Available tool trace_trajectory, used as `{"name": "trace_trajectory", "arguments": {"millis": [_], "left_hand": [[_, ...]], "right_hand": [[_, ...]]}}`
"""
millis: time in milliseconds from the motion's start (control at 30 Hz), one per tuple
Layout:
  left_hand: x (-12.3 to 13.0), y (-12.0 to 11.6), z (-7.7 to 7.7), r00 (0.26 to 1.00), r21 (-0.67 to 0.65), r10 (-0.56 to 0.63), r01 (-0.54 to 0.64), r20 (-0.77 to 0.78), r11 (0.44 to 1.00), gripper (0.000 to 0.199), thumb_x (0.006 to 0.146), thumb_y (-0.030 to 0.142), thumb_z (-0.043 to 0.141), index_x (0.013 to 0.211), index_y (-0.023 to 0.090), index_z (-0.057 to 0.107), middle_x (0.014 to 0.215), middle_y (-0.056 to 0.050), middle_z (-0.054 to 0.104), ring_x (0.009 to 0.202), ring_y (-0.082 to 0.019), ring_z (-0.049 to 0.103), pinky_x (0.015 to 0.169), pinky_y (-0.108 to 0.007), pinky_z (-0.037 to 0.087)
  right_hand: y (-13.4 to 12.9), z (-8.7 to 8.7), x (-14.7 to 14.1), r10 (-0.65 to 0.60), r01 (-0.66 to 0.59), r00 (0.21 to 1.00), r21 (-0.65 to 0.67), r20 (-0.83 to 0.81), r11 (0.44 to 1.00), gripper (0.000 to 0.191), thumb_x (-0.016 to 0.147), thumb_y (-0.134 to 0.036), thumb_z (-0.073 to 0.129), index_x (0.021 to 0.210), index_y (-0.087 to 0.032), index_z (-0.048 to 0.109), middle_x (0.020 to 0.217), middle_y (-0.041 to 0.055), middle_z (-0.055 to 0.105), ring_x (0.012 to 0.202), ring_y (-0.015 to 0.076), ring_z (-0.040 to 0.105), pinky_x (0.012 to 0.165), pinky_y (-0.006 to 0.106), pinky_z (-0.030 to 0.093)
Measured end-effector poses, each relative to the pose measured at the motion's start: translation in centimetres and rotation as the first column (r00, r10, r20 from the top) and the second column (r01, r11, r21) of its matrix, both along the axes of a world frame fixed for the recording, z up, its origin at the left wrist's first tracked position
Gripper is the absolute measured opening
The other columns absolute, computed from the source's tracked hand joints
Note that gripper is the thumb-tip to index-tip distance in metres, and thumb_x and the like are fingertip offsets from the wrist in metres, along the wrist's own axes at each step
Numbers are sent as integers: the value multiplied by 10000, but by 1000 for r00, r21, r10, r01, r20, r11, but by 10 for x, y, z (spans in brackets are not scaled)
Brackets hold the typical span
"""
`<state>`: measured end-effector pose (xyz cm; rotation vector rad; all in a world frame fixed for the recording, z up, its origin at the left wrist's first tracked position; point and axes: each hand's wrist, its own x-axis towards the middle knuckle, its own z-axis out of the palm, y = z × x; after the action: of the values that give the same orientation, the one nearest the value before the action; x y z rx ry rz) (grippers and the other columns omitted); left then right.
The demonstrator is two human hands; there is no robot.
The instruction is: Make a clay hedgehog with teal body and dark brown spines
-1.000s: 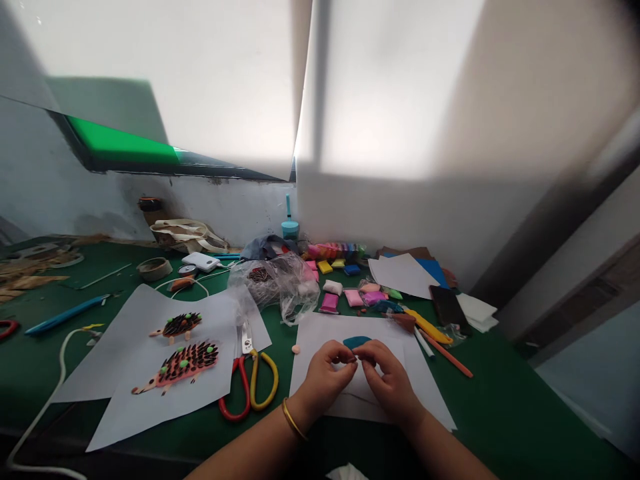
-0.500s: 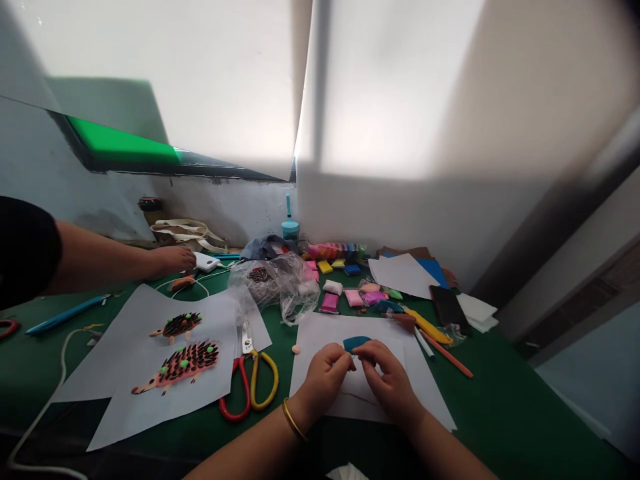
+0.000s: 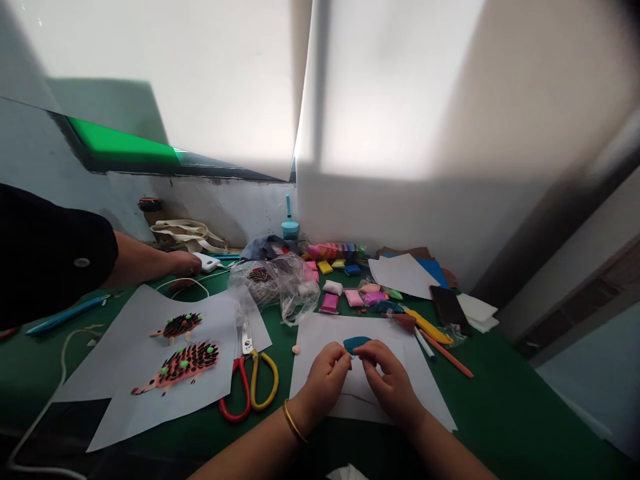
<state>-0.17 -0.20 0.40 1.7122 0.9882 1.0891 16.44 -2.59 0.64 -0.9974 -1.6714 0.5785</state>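
Note:
My left hand (image 3: 326, 377) and my right hand (image 3: 393, 379) meet over a white paper sheet (image 3: 430, 393), fingers pinched together at the tips. Just beyond the fingertips shows a flat, dark blue piece (image 3: 356, 343), which looks like modelling clay. The right index finger overlaps its right end; I cannot tell whether it is held or lies on the paper. A speck of blue shows between the fingertips, but what they pinch is mostly hidden. A small pale clay bit (image 3: 296, 349) sits at the sheet's left edge.
Left of my hands lie scissors (image 3: 249, 373) and sheets with two hedgehog pictures (image 3: 187, 363). Clay packets (image 3: 329, 303), a clear plastic bag (image 3: 280, 287), a dark phone (image 3: 450, 310) and pens (image 3: 453, 355) lie beyond. Another person's arm (image 3: 145, 257) reaches in from the left.
My hands stay nearly in place, with only slight finger movement. The other person's arm has come further in, its dark sleeve now covering more of the left side.

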Motion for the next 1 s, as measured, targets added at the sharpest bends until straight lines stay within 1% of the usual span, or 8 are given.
{"name": "trace_trajectory", "arguments": {"millis": [67,133,233,300,467,667,867,1000], "left_hand": [[0,-1,1,1000,17,13,-13,-2,1000,184,871,337,551,763,193,591,810,-24,579,791,-180,527,734,-279,419],[0,-1,0,1000,27,-6,7,-3,1000,192,867,353,571,768,193,610,819,-31,590,811,-186,538,758,-284,422],[0,0,-1,998,18,-64,63,7,998,330,929,411,490,733,187,633,799,-39,610,804,-184,557,769,-288,422],[0,1,-2,997,20,-80,80,16,997,382,950,435,455,734,184,644,793,-38,614,788,-178,559,756,-284,422],[0,1,-1,997,30,-82,82,9,996,389,947,468,466,769,177,653,806,-41,606,797,-181,557,751,-289,425],[-1,1,-1,992,35,-87,84,94,996,450,999,445,326,857,172,656,852,-62,622,847,-194,577,815,-321,440],[-2,0,3,1000,28,-5,4,23,1000,304,894,453,573,792,179,657,834,-49,619,833,-196,566,777,-302,439],[-1,1,4,999,6,3,-3,45,1000,268,882,421,594,793,177,659,838,-46,625,834,-192,572,779,-299,441]], "right_hand": [[-1,1,0,6,-6,1000,-3,4,1000,212,903,-186,501,1037,-240,656,951,69,633,831,193,590,713,334,522],[-1,2,0,16,-16,1000,0,10,1000,204,888,-189,515,1029,-235,655,935,67,631,820,192,585,695,330,517],[-2,4,-1,42,-41,999,-22,29,999,178,871,-193,541,999,-236,657,892,55,613,805,191,568,676,322,499],[-2,3,-1,56,-54,998,-46,43,998,146,869,-205,573,979,-243,661,875,45,600,799,188,558,673,318,485],[0,1,0,53,-51,998,-66,26,997,67,879,-270,631,928,-247,671,865,31,591,777,176,546,671,308,473],[0,3,0,35,-35,999,-49,4,998,71,887,-248,616,921,-247,678,869,33,609,779,179,553,669,308,467],[0,2,0,28,-27,1000,-62,12,998,66,887,-234,606,885,-241,671,845,27,593,764,174,533,671,306,457],[2,-1,1,26,-25,999,-79,21,997,67,874,-248,635,932,-248,669,858,22,590,771,172,529,683,305,454]]}}
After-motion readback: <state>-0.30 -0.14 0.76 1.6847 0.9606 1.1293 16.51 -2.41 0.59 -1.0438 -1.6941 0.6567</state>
